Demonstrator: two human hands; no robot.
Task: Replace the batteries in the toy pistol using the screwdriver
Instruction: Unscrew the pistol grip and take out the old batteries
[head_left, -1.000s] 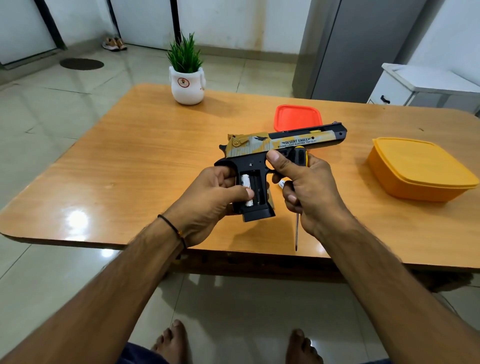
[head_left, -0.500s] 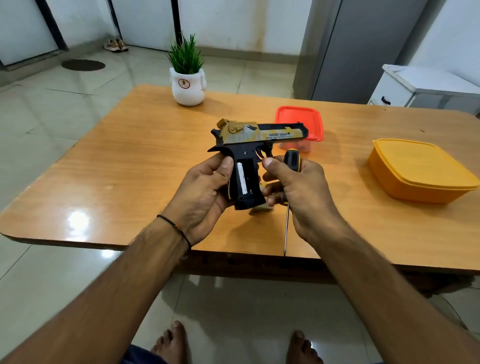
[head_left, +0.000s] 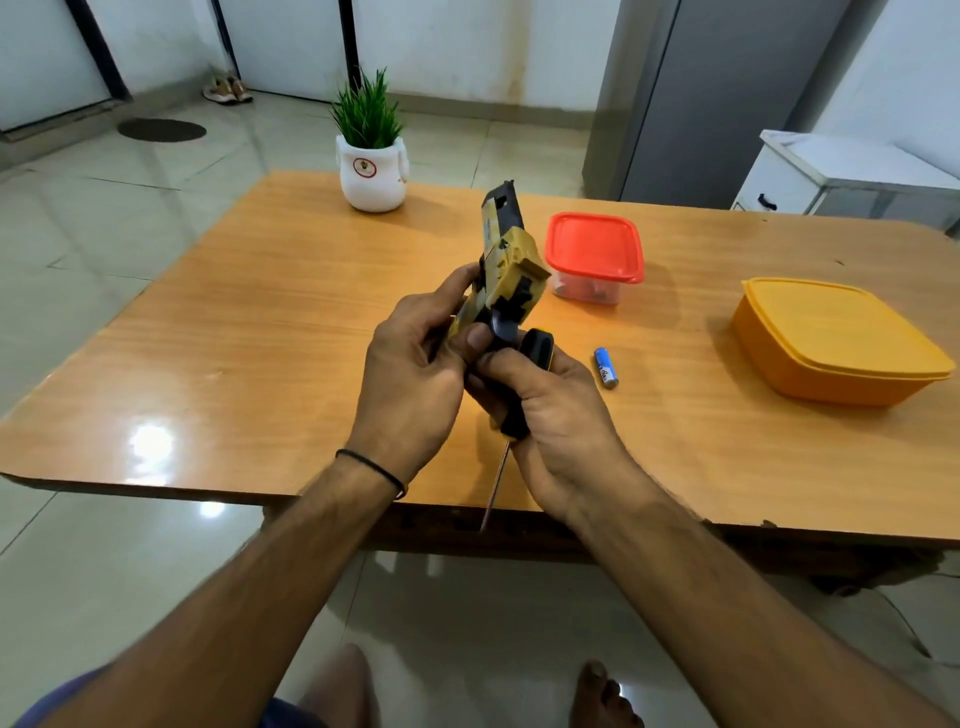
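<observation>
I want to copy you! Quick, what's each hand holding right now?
Left hand: closed around the toy pistol.
Right hand: closed around the screwdriver, thumb also pressing on the pistol.

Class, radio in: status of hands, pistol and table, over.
Left hand grips toy pistol, barrel pointing away. Right hand holds screwdriver, tip toward person. Battery loose on table. Nothing in the way.
</observation>
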